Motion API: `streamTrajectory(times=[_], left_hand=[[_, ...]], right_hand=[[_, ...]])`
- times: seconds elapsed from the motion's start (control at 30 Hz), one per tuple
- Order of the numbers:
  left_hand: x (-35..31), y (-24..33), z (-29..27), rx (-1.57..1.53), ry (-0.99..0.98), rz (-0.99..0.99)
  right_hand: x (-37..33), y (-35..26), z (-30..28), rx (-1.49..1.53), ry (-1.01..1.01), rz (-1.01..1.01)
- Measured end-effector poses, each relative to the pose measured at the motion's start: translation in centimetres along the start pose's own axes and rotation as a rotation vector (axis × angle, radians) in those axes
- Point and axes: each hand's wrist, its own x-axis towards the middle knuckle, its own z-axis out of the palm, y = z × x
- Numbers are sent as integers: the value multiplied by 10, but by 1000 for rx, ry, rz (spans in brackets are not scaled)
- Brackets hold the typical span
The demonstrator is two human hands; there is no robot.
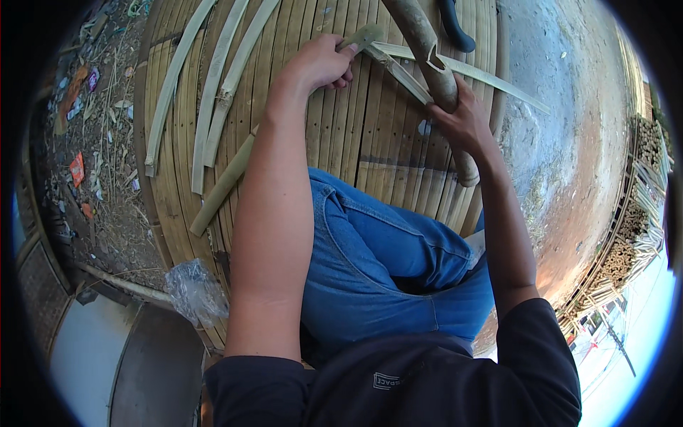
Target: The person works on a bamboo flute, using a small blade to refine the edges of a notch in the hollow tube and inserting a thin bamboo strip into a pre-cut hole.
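Observation:
My left hand (324, 64) is closed, thumb and fingers around a greenish bamboo piece (366, 34) with a rounded end. From there a split bamboo strip (403, 75) slants down to my right hand (464, 119). That hand is closed beside a thick round bamboo pole (413, 27), which has a notch cut in its side and reappears below the hand. The strip's near end meets my right thumb; the fingers are partly hidden, so how the pole and strip sit in the grip is unclear. Another pale strip (491, 80) passes behind the pole, pointing right.
I sit on a slatted bamboo platform (334, 135). Several split strips (213, 92) lie at its left, with a greenish bamboo length (220, 188) under my left forearm. A black curved handle (457, 28) lies at the far right. Clear plastic (196, 290) rests by my left elbow.

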Motion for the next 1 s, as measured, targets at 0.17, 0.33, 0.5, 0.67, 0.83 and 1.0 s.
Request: streamTrajectory(times=[0.17,0.33,0.5,0.67,0.83,1.0], left_hand=[[-7,8,-1,26,68,9],[3,-2,-2,14,119,69],[18,-7,5,104,231,147],[24,-6,13,61,282,197],[22,-11,11,100,288,274],[23,-12,11,73,277,282]], right_hand=[[6,-11,3,6,-46,47],[28,-10,-1,44,25,-20],[49,-14,-8,-18,14,26],[64,-12,-3,12,17,-36],[75,-17,-7,22,-41,-30],[81,-30,-18,-17,-15,-25]])
